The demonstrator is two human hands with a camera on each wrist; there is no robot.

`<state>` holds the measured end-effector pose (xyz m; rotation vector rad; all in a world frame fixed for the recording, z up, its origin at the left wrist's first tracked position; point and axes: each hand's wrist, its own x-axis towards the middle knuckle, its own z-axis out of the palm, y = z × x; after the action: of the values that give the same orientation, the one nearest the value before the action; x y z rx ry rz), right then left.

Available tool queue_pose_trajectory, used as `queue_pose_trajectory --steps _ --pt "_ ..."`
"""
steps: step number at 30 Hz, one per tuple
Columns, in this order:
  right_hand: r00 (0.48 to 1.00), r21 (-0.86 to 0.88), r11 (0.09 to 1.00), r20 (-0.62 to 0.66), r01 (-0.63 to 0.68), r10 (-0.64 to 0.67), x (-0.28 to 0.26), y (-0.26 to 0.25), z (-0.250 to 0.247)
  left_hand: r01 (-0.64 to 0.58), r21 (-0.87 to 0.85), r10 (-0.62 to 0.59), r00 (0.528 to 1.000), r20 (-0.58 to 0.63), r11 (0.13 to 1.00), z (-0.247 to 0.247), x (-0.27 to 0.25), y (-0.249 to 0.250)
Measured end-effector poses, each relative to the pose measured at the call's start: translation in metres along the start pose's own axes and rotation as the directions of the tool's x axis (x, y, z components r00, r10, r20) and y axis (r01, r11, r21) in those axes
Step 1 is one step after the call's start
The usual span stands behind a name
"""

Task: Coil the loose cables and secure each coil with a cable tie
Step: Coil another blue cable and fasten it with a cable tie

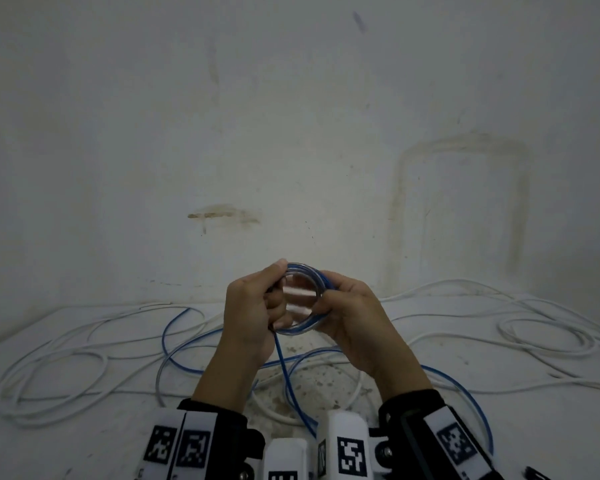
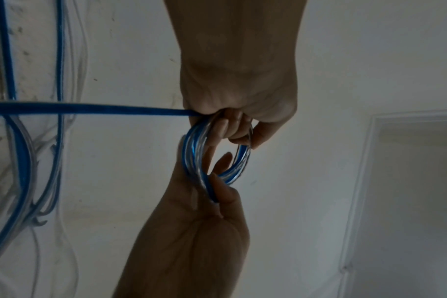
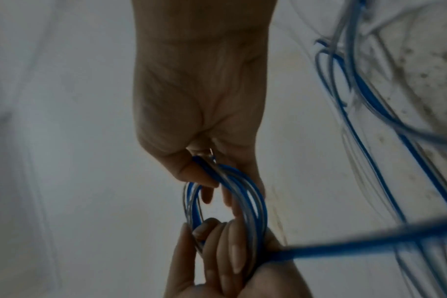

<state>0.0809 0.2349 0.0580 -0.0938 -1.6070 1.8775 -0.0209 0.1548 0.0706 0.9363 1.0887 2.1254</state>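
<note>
A small coil [image 1: 300,330] of blue and clear cable is held up above the table between both hands. My left hand [image 1: 248,313] grips the coil's left side with its fingers curled through the ring, and my right hand [image 1: 352,317] pinches the right side. In the left wrist view the left hand [image 2: 237,84] holds the coil [image 2: 191,153] from above, and the right hand [image 2: 191,242] grips it from below. A loose blue tail [image 1: 286,375] runs from the left hand down to the table. I see no cable tie.
Loose white cables sprawl over the table at the left [image 1: 49,375] and right [image 1: 548,337]. More blue and clear cable [image 1: 465,386] loops under my wrists. A stained white wall [image 1: 291,133] stands close behind the table.
</note>
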Motion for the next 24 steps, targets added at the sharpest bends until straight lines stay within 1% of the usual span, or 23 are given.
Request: queue_pose_trajectory --steps 2,3,5,6,8,10,11,12,13,14,15,16,17,18,19,20,22,24 --pt "0.995 -0.192 0.977 0.031 -0.088 0.096 -0.003 -0.004 -0.004 0.039 -0.009 -0.039 0.999 0.015 0.999 -0.005 0.003 -0.004" --pt "0.991 -0.248 0.962 0.04 -0.113 0.126 -0.004 -0.004 -0.006 0.071 -0.012 -0.07 0.997 0.03 0.997 -0.007 0.004 -0.005" --pt "0.989 -0.289 0.951 0.056 -0.112 0.134 -0.007 -0.003 -0.009 0.139 -0.029 -0.137 0.99 0.044 0.99 -0.009 0.005 -0.007" --pt "0.99 -0.304 0.947 0.053 -0.106 0.127 -0.007 -0.002 -0.009 0.157 -0.048 -0.156 0.987 0.028 0.986 -0.01 0.006 -0.007" --pt "0.993 -0.384 0.916 -0.023 -0.112 0.111 -0.005 -0.001 -0.008 0.14 -0.123 -0.148 0.987 -0.061 0.983 -0.011 0.008 -0.008" --pt "0.99 -0.476 0.872 -0.129 -0.112 0.057 -0.005 -0.003 -0.004 0.052 -0.217 -0.098 0.974 -0.205 0.975 -0.014 0.01 -0.008" --pt "0.987 -0.501 0.857 -0.153 -0.123 0.052 -0.006 -0.005 -0.004 -0.007 -0.255 -0.068 0.956 -0.285 0.967 -0.015 0.011 -0.007" --pt "0.986 -0.517 0.841 -0.131 -0.16 0.107 -0.008 -0.008 -0.004 -0.064 -0.284 -0.043 0.933 -0.357 0.957 -0.016 0.012 -0.007" --pt "0.974 -0.54 0.814 -0.058 -0.216 0.22 -0.011 -0.01 -0.002 -0.116 -0.307 -0.022 0.91 -0.415 0.945 -0.017 0.012 -0.006" --pt "0.929 -0.577 0.765 0.031 -0.284 0.369 -0.015 -0.011 0.002 -0.161 -0.318 -0.003 0.889 -0.458 0.934 -0.016 0.011 -0.006" --pt "0.853 -0.627 0.697 0.098 -0.347 0.513 -0.017 -0.011 0.005 -0.195 -0.321 0.015 0.873 -0.487 0.927 -0.015 0.01 -0.006" --pt "0.773 -0.671 0.627 0.125 -0.397 0.622 -0.018 -0.009 0.008 -0.219 -0.319 0.03 0.862 -0.506 0.922 -0.013 0.009 -0.005" --pt "0.717 -0.696 0.573 0.12 -0.433 0.687 -0.017 -0.006 0.009 -0.236 -0.315 0.043 0.856 -0.516 0.919 -0.011 0.008 -0.005" --pt "0.692 -0.701 0.546 0.104 -0.458 0.714 -0.016 -0.004 0.01 -0.249 -0.312 0.054 0.851 -0.522 0.917 -0.009 0.008 -0.005" --pt "0.691 -0.685 0.547 0.09 -0.48 0.718 -0.014 -0.002 0.01 -0.264 -0.311 0.065 0.847 -0.527 0.913 -0.007 0.007 -0.004" --pt "0.704 -0.65 0.569 0.074 -0.503 0.707 -0.013 -0.001 0.009 -0.279 -0.313 0.076 0.844 -0.531 0.908 -0.007 0.007 -0.004" --pt "0.741 -0.544 0.641 0.052 -0.541 0.669 -0.014 0.0 0.004 -0.305 -0.326 0.099 0.847 -0.522 0.895 -0.007 0.008 -0.001" --pt "0.789 -0.445 0.722 0.054 -0.529 0.612 -0.016 -0.002 -0.001 -0.317 -0.342 0.112 0.857 -0.504 0.885 -0.007 0.009 0.002"
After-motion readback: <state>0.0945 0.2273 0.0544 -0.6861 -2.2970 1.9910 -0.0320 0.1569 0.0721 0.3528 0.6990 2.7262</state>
